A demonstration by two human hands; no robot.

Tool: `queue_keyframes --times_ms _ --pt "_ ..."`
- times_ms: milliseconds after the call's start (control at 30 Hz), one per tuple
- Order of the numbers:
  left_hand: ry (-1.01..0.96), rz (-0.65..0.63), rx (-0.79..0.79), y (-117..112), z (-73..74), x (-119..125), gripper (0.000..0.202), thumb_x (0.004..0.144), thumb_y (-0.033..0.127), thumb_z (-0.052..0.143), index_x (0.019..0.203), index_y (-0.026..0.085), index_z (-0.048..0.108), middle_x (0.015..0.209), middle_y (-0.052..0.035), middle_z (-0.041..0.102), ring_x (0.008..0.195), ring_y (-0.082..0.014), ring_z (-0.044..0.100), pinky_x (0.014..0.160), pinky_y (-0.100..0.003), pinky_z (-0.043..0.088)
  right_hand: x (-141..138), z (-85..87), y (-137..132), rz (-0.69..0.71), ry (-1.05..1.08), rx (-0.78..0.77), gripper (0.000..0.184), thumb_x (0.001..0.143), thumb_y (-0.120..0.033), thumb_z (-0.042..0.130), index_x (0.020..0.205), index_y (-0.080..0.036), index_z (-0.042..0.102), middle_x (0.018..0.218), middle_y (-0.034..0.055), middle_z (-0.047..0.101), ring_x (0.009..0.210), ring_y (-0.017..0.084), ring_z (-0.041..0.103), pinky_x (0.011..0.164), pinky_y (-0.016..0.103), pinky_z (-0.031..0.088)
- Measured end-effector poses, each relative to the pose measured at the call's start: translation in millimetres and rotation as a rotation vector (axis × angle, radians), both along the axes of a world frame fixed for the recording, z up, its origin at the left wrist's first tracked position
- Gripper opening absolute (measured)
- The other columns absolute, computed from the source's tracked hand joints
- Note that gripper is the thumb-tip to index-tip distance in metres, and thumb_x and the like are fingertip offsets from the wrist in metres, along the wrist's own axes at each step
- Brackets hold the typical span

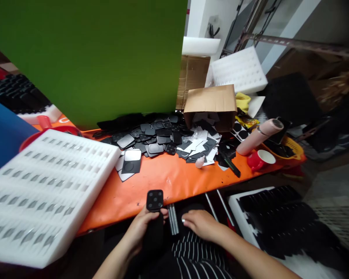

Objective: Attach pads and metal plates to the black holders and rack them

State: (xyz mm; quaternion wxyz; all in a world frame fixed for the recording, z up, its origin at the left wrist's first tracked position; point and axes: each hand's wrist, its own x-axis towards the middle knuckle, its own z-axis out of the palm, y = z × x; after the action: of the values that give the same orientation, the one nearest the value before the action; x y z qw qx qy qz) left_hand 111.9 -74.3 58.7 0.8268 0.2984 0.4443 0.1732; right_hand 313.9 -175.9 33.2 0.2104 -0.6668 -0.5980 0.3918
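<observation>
My left hand [139, 228] is closed round a black square-headed device [155, 200] at the front edge of the orange-covered table [151, 176]. Several round dark spots mark the device's square face, and its long dark body runs down toward my lap. To the right, my right hand [202, 223] hovers over striped clothing with its fingers curled together. A small whitish spot shows at its fingertips; whether it is a nail or a held piece, I cannot tell. Between the hands are silvery metal bars [172, 219] below the table edge.
White foam trays [101, 174] with slots stand at left, and another foam tray [235, 209] with black pieces at right. Behind lie black square plates [155, 148], loose cards [199, 145] and a cardboard box [212, 101]. A pink bottle [258, 137] and red mug [261, 160] stand right.
</observation>
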Motion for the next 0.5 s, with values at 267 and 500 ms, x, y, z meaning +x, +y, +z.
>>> queue_keyframes --times_ms 267,500 --pt "0.061 -0.137 0.138 -12.2 1.6 9.7 0.054 0.058 0.006 0.042 0.110 0.015 0.050 0.090 -0.0038 0.065 0.086 -0.0229 0.060 0.076 -0.036 0.047 -52.5 60.2 37.3 -0.009 -0.142 0.112 0.028 0.087 -0.031 0.032 0.090 -0.021 0.057 0.082 0.0026 0.063 0.074 0.015 0.057 0.063 0.023 0.036" --pt "0.221 -0.228 0.730 -14.9 -7.3 2.4 0.076 0.059 0.003 0.039 0.132 0.016 0.027 0.136 -0.0055 0.031 0.126 -0.0216 0.024 0.105 -0.038 0.015 -64.0 62.2 48.6 0.147 -0.357 0.151 0.030 0.087 -0.029 0.028 0.087 -0.019 0.057 0.080 0.0050 0.061 0.071 0.017 0.056 0.061 0.025 0.037"
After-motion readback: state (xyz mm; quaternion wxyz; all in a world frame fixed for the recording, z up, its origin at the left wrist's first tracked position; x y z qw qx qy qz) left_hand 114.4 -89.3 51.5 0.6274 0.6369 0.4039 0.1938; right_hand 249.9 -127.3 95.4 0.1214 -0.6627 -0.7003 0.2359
